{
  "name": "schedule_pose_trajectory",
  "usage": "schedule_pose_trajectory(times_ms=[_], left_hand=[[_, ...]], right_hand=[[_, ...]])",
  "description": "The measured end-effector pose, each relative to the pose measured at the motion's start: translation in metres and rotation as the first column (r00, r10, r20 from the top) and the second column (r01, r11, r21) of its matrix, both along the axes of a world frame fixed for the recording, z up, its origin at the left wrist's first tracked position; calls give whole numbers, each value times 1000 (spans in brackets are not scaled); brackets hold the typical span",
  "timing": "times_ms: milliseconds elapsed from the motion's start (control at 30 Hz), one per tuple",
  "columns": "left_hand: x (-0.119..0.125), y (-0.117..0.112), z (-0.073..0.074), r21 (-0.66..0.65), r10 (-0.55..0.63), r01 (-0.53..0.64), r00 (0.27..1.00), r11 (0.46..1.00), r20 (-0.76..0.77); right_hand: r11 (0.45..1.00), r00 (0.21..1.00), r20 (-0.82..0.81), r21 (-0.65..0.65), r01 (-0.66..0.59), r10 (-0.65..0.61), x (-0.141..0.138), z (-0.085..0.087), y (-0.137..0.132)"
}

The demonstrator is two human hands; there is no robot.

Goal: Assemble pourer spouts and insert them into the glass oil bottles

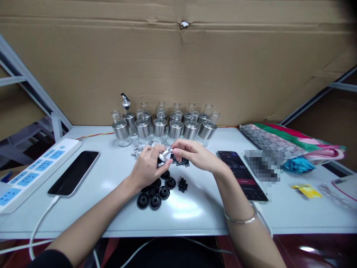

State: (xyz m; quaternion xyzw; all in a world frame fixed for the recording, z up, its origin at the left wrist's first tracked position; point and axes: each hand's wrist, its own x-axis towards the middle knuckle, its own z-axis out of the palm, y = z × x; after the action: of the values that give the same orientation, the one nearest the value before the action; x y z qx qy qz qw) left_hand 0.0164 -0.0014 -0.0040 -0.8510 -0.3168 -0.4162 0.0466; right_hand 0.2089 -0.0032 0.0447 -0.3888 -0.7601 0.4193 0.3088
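Observation:
My left hand (147, 163) is closed around a silver metal pourer spout (166, 154), held just above the table. At the spout's narrow end, the fingertips of my right hand (192, 152) are pinched together; whether a small part sits between them is hidden. More silver spouts (136, 152) lie behind my left hand. Flat black pieces (182, 163) rest under my right hand. Nearer to me are several round black stoppers (164, 192) and, to their right, a small heap of tiny black parts (183, 184).
Glass bottles with steel sleeves (175, 130) stand in rows at the back; one bottle (129, 121) carries a black-tipped pourer. Phones lie left (74, 173) and right (242, 175). A power strip (39, 175) borders the left; a patterned bag (279, 141) lies right. Cardboard (178, 67) walls the back.

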Motion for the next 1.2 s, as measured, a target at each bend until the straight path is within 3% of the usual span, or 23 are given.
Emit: schedule_pose_trajectory(times_ms=[267, 433, 700, 967, 1200], left_hand=[[1, -3, 3, -142, -37, 42, 999, 989, 38], [1, 0, 5, -22, -52, 51, 997, 998, -51], [-1, 2, 5, 170, -70, 85, 993, 982, -92], [-3, 3, 9, 283, -70, 86, 995, 955, -65], [-8, 6, 11, 359, -109, 112, 994, 927, -30]], right_hand=[[999, 999, 8, -31, -37, 37, -5, 0, -3], [994, 998, 0, -86, -64, 64, -8, -3, -4], [953, 991, -109, -283, -110, 82, -9, -4, -5], [964, 992, -74, -236, -118, 103, -10, -6, -7], [953, 988, -127, -276, -126, 93, -12, -4, -8]])
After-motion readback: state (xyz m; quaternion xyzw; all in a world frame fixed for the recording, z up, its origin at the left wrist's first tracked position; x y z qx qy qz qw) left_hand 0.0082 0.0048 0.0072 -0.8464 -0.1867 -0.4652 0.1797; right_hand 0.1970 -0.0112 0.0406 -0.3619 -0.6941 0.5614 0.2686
